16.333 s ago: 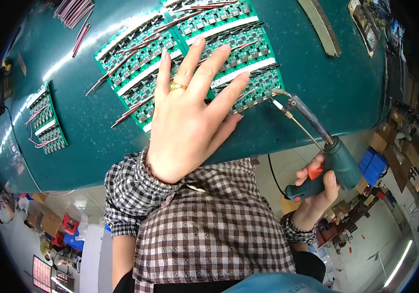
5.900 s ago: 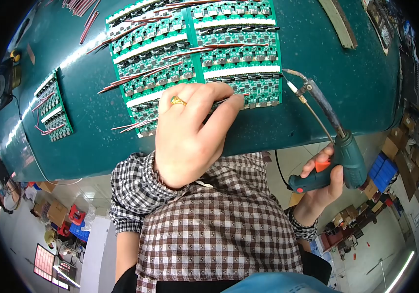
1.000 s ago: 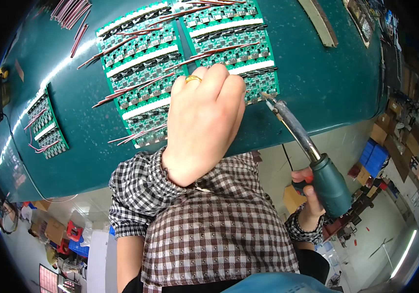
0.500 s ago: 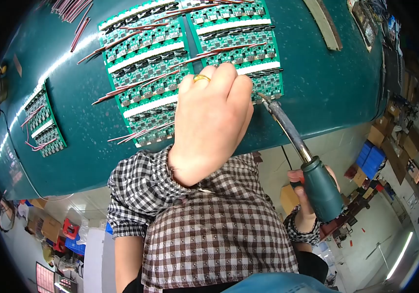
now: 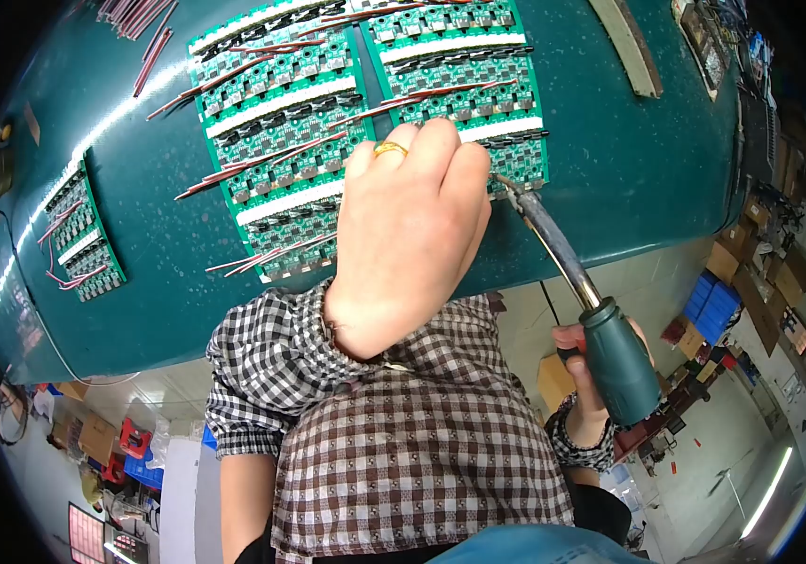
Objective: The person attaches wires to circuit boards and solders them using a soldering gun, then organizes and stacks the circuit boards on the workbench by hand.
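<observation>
My left hand (image 5: 410, 226), with a gold ring, is closed over the lower end of two green circuit board panels. Its fingertips are hidden beneath it, so whatever they pinch does not show. The left panel (image 5: 285, 141) and the right panel (image 5: 459, 66) lie side by side, carrying white strips, black parts and red-and-black wires (image 5: 262, 162). In my right hand (image 5: 588, 381) is a soldering iron (image 5: 621, 367) with a dark green handle. Its metal shaft slants up to the left, and the tip meets the right panel's lower edge, close beside my left fingers.
A smaller board panel (image 5: 83, 230) with wires lies at the left on the green table (image 5: 154, 282). Loose wires (image 5: 135, 14) are bunched at the upper left. A long strip (image 5: 631, 47) lies at the upper right. The table's front edge runs just below the boards.
Both hands and the soldering iron stay nearly in place. The iron's tip sits very slightly higher, and the panels look barely shifted.
</observation>
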`<state>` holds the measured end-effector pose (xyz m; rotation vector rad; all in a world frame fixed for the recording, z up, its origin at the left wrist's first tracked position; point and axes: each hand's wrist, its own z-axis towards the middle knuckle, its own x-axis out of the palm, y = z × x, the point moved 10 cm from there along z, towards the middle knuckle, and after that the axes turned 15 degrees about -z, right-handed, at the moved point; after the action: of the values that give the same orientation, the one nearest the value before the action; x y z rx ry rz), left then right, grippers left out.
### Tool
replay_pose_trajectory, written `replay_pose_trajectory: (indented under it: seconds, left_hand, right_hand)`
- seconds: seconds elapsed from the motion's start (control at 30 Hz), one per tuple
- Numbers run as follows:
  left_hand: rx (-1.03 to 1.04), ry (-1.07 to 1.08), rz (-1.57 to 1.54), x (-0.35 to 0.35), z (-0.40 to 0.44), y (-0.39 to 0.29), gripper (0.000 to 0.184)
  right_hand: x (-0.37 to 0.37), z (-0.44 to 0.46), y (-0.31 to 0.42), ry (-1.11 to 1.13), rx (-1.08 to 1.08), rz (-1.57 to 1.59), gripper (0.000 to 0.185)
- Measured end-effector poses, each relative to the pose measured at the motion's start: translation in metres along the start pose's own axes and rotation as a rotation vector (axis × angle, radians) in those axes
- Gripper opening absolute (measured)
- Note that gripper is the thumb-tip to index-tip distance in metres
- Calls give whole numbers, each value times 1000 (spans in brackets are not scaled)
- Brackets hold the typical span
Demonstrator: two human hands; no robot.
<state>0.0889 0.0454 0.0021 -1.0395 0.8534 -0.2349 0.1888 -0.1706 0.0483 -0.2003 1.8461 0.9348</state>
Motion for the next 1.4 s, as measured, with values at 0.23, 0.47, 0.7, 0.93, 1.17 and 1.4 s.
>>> replay_pose_trajectory:
  seconds: [0.23, 0.47, 0.7, 0.93, 1.17, 1.4]
  left_hand:
    - [0, -4, 9, 0, 0, 0, 15]
    - [2, 22, 22, 3, -3, 1, 15]
    - [-1, 41, 15, 4, -3, 2, 15]
    - [-2, 38, 13, 4, -3, 2, 16]
    - [2, 19, 31, 6, -2, 1, 15]
    - [-8, 18, 19, 0, 0, 0, 16]
  right_hand:
    - [1, -1, -1, 7, 21, 10, 38]
    - [3, -1, -1, 8, 3, 34, 36]
    - [1, -1, 2, -24, 9, 33, 34]
    - [-2, -6, -1, -3, 8, 20, 37]
    - [1, -8, -12, 37, 126, 340, 51]
    - [21, 8, -47, 67, 252, 1088, 57]
